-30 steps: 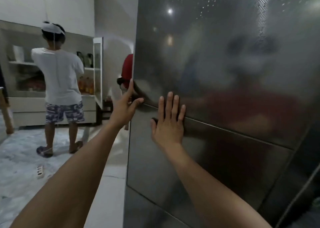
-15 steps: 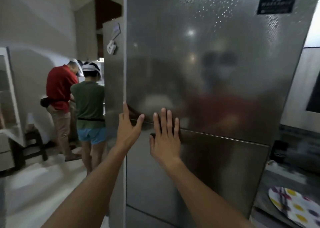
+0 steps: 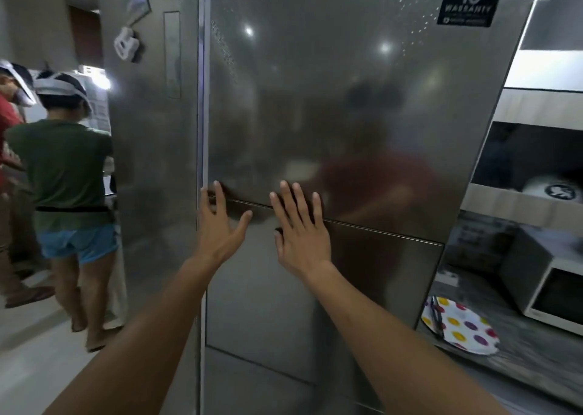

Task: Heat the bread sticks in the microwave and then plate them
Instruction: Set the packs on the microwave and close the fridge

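Reaching forward from the bottom of the view, two bare forearms ended in two hands laid against one tall steel fridge (image 3: 347, 99). The left hand (image 3: 220, 225) was spread wide, fingers fanned and thumb angled out to the right, at the left edge of the door front, its fingertips at the dark seam between the upper and lower doors. The right hand (image 3: 301, 228) lay flat just beside it, palm against the metal, fingers straight and close together, their tips just across the same seam. Neither hand gripped anything.

To the right of the fridge, one round plate (image 3: 460, 329) with yellow, purple and red dots sat on a grey counter (image 3: 520, 367), partly hidden by the fridge's edge. Beyond it on the same counter stood one white microwave (image 3: 549, 285) with a dark door window, its door shut. No bread sticks could be seen in any part of the view.

The fridge doors were brushed grey and blurrily reflective, with one black warranty sticker (image 3: 470, 4) at the upper right. On the fridge's left side panel hung one white clip (image 3: 125, 42).

Farther off at the left stood two people with their backs turned: one in a green shirt (image 3: 66, 168) and blue shorts, and behind that one, another in red (image 3: 6, 121), cut off by the frame.
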Demonstrator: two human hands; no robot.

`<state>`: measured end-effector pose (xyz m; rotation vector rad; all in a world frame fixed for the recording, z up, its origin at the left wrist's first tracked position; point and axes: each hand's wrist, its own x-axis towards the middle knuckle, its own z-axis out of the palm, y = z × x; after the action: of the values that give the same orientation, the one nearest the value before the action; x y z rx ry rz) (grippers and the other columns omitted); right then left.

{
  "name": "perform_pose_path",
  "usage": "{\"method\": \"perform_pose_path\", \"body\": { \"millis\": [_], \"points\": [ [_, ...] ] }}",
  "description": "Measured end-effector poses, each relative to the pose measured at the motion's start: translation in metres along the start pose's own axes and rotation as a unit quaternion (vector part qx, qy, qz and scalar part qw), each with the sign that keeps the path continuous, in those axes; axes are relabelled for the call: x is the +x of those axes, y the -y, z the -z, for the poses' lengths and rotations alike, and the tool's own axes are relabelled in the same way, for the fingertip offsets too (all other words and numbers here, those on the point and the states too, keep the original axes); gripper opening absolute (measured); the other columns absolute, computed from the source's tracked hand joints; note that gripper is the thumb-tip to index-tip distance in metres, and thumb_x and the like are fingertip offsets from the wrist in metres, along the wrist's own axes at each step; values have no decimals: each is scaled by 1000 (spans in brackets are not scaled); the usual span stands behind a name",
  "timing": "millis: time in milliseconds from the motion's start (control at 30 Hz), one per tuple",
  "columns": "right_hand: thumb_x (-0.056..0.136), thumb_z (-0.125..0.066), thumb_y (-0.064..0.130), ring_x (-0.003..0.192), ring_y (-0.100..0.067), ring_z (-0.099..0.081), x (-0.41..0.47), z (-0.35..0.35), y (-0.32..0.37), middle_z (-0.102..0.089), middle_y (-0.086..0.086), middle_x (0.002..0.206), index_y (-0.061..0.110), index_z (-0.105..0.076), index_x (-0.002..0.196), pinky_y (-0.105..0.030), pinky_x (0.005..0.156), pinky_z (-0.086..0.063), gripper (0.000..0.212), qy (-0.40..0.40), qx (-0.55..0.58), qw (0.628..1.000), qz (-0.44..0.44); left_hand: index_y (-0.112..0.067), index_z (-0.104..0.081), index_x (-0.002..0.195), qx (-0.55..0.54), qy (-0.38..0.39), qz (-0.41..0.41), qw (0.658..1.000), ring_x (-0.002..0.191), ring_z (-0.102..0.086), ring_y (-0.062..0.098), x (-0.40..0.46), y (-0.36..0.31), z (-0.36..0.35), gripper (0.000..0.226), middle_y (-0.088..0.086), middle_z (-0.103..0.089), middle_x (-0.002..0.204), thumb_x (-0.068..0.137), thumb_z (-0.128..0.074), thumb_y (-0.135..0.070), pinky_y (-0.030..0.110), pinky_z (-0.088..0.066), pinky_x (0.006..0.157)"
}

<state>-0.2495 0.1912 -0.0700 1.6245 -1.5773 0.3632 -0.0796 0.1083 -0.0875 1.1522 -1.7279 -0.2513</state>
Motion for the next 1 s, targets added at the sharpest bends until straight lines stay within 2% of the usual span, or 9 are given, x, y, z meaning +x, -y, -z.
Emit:
{"method": "perform_pose_path", "body": {
  "millis": [67,167,367,633,700,767,867,933,1000],
  "points": [
    [99,-41,41,151,-29,21,1,-4,-4,23,-11,163,14,7,159,-54,122,5,82,7,-12,1000,-7,-31,21,152,43,28,-30,998,149,16,29,2,2,-7,94,7,29,158,92,-47,-59,47,-4,119],
    [100,-39,39,150,-29,22,-2,-10,-11,24,-11,163,14,10,159,-54,122,5,80,15,-27,999,-15,-27,23,151,106,58,-76,990,148,20,29,8,4,-17,95,6,35,156,94,-47,-57,47,-2,120],
    [100,-43,35,151,-27,19,-6,-24,-27,21,-9,165,16,4,160,-53,121,10,78,20,-37,999,-24,-33,27,149,123,133,-64,981,150,9,29,20,6,-37,94,4,33,157,96,-49,-50,50,-22,118],
    [97,-46,32,152,-27,18,-7,-26,-28,18,-9,165,16,0,160,-52,122,9,80,17,-38,999,-15,-31,21,151,136,143,-61,978,151,-2,31,19,11,-41,90,7,25,160,97,-50,-44,51,-30,114],
    [96,-47,31,152,-27,15,-11,-25,-34,15,-9,166,17,-3,161,-51,123,6,79,15,-38,999,-8,-24,9,155,135,132,-60,980,148,-12,37,14,9,-43,84,13,15,162,98,-50,-39,50,-28,116],
    [95,-48,30,153,-28,11,-21,-21,-46,10,-9,167,18,-7,161,-50,123,1,79,9,-33,999,-6,-13,-13,156,149,90,-98,980,140,-28,44,2,1,-48,74,22,-6,161,97,-53,-28,51,-31,113],
    [94,-50,32,154,-30,2,-44,-13,-74,-1,-11,167,18,-15,160,-52,123,-6,76,-7,-27,1000,-12,1,-44,141,128,28,-202,970,114,-52,44,-22,-21,-64,57,29,-47,132,88,-61,-8,50,-47,95],
    [95,-50,35,154,-30,-4,-64,-6,-100,-8,-12,166,18,-21,159,-54,122,-10,73,-25,-36,999,-23,3,-51,131,103,45,-244,963,98,-56,38,-39,-44,-81,46,23,-54,113,86,-59,-7,47,-49,84],
    [97,-48,39,153,-31,-8,-88,3,-133,-12,-12,166,18,-25,158,-55,122,-13,69,-35,-56,997,-28,1,-54,124,75,76,-288,952,91,-57,36,-57,-72,-102,39,18,-55,108,88,-50,-15,46,-52,79]
  ]
}}
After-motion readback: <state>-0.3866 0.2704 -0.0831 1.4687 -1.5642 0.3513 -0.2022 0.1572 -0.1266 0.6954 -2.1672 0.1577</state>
